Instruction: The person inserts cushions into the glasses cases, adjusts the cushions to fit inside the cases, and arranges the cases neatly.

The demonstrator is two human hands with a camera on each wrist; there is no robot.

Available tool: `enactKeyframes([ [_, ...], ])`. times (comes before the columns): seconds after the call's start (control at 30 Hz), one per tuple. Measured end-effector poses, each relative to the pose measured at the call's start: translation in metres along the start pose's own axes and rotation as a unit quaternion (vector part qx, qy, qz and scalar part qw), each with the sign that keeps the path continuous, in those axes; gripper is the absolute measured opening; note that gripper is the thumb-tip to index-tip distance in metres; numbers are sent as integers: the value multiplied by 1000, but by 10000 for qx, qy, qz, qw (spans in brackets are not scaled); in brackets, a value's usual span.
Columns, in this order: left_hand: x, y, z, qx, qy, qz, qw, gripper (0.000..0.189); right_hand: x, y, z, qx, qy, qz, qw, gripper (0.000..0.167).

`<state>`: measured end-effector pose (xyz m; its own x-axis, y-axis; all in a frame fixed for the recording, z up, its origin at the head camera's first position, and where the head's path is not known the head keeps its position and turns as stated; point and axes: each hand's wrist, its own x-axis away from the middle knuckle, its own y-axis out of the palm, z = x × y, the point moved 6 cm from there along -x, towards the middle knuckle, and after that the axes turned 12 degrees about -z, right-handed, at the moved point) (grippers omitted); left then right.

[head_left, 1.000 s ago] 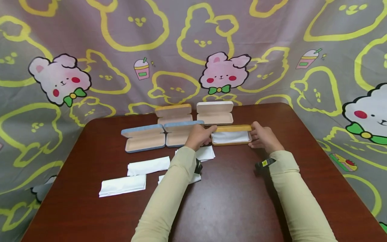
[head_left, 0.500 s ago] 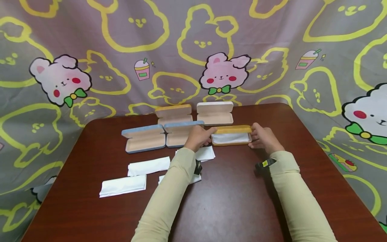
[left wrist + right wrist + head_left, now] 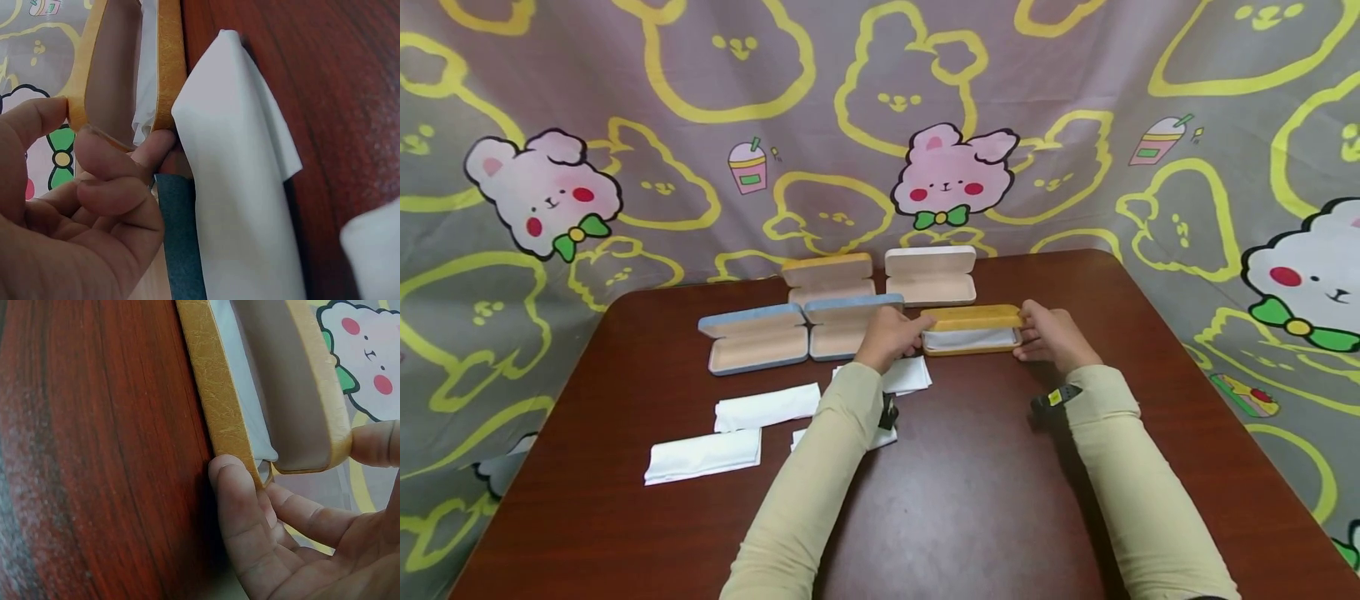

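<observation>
A yellow glasses case [image 3: 972, 317] lies on the table with its lid partly lowered. Inside it is a folded white cloth [image 3: 972, 339], also visible as a pale strip in both wrist views. My left hand [image 3: 886, 337] holds the left end of the case, thumb against the lid and a finger at the base. At the other end, my right hand [image 3: 1055, 335] grips it in the same way, its thumb [image 3: 375, 444] on the lid's edge. A gap remains between lid and base.
Two blue glasses cases [image 3: 758, 353] stand open to the left; one is partly behind my left hand. Another yellow case [image 3: 827, 273] and a white one [image 3: 929, 277] stand open behind. Several folded white cloths [image 3: 703, 454] lie in front, partly under my left arm.
The lid of the yellow case has tilted down a little, so more of its top and less of the cloth shows. Both hands keep their hold. The head view has shifted slightly.
</observation>
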<state>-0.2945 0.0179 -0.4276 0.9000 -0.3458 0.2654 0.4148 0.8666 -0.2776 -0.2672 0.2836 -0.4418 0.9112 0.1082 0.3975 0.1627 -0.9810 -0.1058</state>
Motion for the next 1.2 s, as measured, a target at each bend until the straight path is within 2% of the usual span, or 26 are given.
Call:
enactKeyframes([
  [0.2,1,-2,-4,-341,-159,-12,9993,39,0,2,5,-91,60,55,9999,32],
  [0.47,3,-2,0,-466,-31,-11,9989,38,-1,1,7,-144,-21,67,9999,33],
  [0.6,6,-1,0,-534,-50,-91,9985,38,1,3,9,-117,3,78,9999,30],
  [0.7,9,-1,-1,-568,-88,-171,9982,37,3,4,10,-75,-16,75,9999,34],
  [0.83,13,-3,0,-692,-53,-311,9971,34,10,3,7,136,-192,96,9997,47],
  [0.97,18,-7,3,-816,95,-497,9954,31,22,0,0,592,-413,187,9972,55],
  [1.1,23,-15,4,-904,239,-542,9941,30,34,-1,-8,1000,-536,319,9930,54],
  [1.2,27,-22,3,-914,284,-502,9941,28,39,3,-13,1088,-602,366,9916,51],
])
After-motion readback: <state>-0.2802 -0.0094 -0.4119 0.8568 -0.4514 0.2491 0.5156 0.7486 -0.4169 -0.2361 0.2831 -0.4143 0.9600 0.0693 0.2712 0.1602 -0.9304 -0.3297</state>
